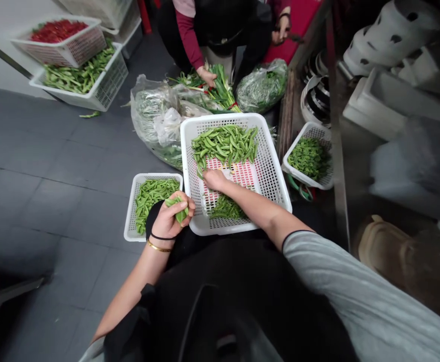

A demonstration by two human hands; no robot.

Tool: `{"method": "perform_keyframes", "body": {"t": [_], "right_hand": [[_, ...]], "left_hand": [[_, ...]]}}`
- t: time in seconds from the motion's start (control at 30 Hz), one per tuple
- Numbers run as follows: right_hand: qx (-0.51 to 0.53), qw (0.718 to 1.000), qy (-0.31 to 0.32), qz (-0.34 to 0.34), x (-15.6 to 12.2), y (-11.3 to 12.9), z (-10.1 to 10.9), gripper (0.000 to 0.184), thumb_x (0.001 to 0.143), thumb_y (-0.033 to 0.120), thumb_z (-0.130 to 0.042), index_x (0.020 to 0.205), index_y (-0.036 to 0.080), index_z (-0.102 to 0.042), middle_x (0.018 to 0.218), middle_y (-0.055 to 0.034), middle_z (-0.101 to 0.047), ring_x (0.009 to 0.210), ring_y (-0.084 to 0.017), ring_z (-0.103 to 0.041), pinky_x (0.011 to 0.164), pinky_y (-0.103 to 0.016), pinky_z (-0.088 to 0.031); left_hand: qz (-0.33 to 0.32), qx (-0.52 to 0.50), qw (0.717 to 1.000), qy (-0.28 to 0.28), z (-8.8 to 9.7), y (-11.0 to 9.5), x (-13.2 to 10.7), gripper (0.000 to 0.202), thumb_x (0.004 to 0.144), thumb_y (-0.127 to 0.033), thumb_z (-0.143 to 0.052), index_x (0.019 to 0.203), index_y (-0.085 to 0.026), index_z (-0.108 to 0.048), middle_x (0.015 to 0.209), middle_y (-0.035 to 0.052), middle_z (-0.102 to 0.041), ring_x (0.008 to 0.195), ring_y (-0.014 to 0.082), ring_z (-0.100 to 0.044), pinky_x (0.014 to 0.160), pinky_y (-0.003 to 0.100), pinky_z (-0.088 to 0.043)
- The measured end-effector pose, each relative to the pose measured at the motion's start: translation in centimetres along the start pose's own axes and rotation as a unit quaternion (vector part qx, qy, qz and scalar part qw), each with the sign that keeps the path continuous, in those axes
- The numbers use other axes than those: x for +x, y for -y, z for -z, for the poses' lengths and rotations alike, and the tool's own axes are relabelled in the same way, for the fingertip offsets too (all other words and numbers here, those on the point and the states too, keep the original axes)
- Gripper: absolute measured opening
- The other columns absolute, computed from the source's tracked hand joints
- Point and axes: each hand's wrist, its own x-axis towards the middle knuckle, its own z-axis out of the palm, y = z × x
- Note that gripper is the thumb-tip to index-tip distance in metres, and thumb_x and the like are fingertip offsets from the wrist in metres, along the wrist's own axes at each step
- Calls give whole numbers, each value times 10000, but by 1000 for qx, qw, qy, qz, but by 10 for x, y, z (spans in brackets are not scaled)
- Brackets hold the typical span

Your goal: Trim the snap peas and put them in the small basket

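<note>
Several green pea pods are gathered in my left hand, its fingers curled round them beside the large basket's left edge. Inside the large white basket, my right hand reaches to the left side. Its fingers are closed by a pod at the fingertips. A heap of pea pods lies in the basket's far half. Thin green trimmings lie in its near part, partly behind my right forearm. A smaller white basket of pods stands on the floor to the left.
Opposite me, another person's hand holds a bunch of leafy greens. Plastic bags of greens lie beyond my basket. At right are a basket of leaves and a metal edge. Stacked vegetable baskets stand far left.
</note>
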Motion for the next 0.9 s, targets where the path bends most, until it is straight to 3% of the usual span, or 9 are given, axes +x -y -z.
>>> {"method": "perform_keyframes", "body": {"t": [0.13, 0.27, 0.43, 0.5, 0.6, 0.73, 0.9], "right_hand": [[7, 1000, -20, 11, -31, -20, 9, 287, 904, 224, -372, 1053, 127, -597, 1094, -130, -640, 1001, -222, -591, 845, -297, -438], [11, 999, -35, 4, -55, -32, 18, 299, 910, 249, -357, 1068, 142, -588, 1110, -120, -637, 991, -213, -592, 833, -296, -439], [24, 999, -33, -21, -38, -13, 21, 320, 897, 256, -398, 1105, 111, -592, 1123, -162, -639, 1001, -235, -613, 810, -306, -465], [30, 999, -25, -24, -26, -1, 20, 311, 865, 229, -461, 1108, 94, -599, 1118, -169, -644, 993, -229, -624, 799, -288, -474], [33, 999, -17, -24, -15, 7, 17, 311, 817, 164, -518, 1103, 84, -609, 1123, -173, -646, 1005, -221, -627, 817, -273, -473], [21, 999, -9, -38, -18, -7, 12, 296, 826, 150, -492, 1077, 69, -624, 1101, -191, -650, 1026, -252, -621, 837, -308, -474], [19, 999, -17, -44, -29, -23, 15, 317, 872, 197, -429, 1122, 97, -595, 1134, -184, -633, 1037, -253, -612, 850, -328, -470]], "left_hand": [[11, 23, 999, -40, -6, 8, 4, 198, 701, -234, -707, 722, -155, -527, 523, -32, -544, 395, 61, -445, 321, 139, -306], [34, 34, 999, -16, -22, 16, 5, 229, 737, -336, -676, 726, -140, -557, 411, -53, -472, 302, 56, -372, 287, 153, -265], [69, 39, 997, -4, -33, 16, -4, 253, 683, -280, -703, 849, -124, -595, 573, 10, -606, 420, 95, -520, 299, 148, -319], [72, 29, 997, 9, -31, 14, -10, 257, 679, -272, -707, 860, -133, -586, 601, 1, -592, 407, 67, -482, 296, 132, -297], [71, 21, 997, 26, -23, 12, -17, 230, 701, -283, -708, 803, -149, -551, 518, -60, -453, 349, 25, -364, 297, 113, -247], [64, 29, 998, -4, -16, 13, -11, 244, 704, -252, -713, 727, -152, -491, 499, -76, -404, 341, 17, -334, 298, 110, -228], [57, 18, 998, -5, -24, 21, 8, 257, 695, -220, -696, 673, -168, -445, 440, -88, -387, 293, 24, -286, 267, 121, -199]]}}
